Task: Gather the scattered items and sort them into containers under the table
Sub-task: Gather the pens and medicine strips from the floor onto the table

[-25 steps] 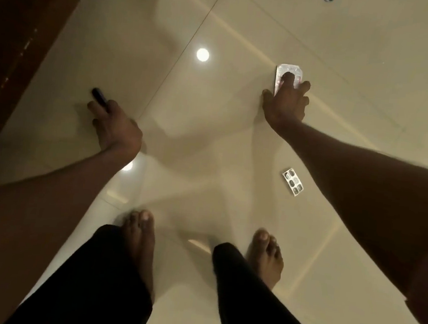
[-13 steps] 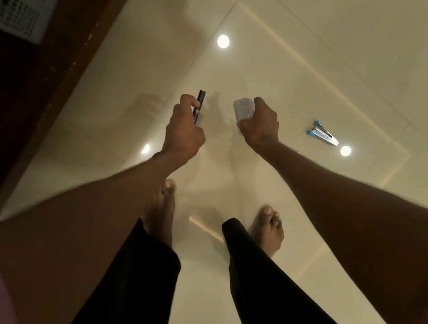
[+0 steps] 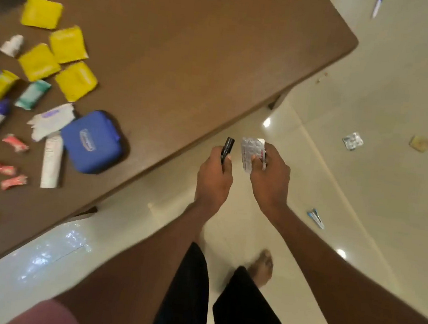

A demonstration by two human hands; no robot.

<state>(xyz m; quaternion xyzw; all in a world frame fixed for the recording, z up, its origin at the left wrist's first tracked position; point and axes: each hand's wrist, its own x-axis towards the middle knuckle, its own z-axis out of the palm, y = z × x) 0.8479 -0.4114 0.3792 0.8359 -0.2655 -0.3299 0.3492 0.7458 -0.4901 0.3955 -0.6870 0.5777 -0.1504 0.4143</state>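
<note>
Glossy cream floor (image 3: 373,72) runs beside a brown table (image 3: 204,56), and both hands hang over the floor just off the table's near edge. Left hand (image 3: 214,177) grips a black marker (image 3: 226,148), its tip pointing up toward the table edge; right hand (image 3: 270,179) pinches a silver pill strip (image 3: 250,152) by thumb and fingers — the two items sit side by side, apart. On the table lie yellow packets (image 3: 67,44), a blue case (image 3: 93,142) and a white tube (image 3: 51,162). Beyond the hands, away from the table, another strip (image 3: 352,140), a stapler (image 3: 316,218) and a pen (image 3: 377,6) lie on the floor.
</note>
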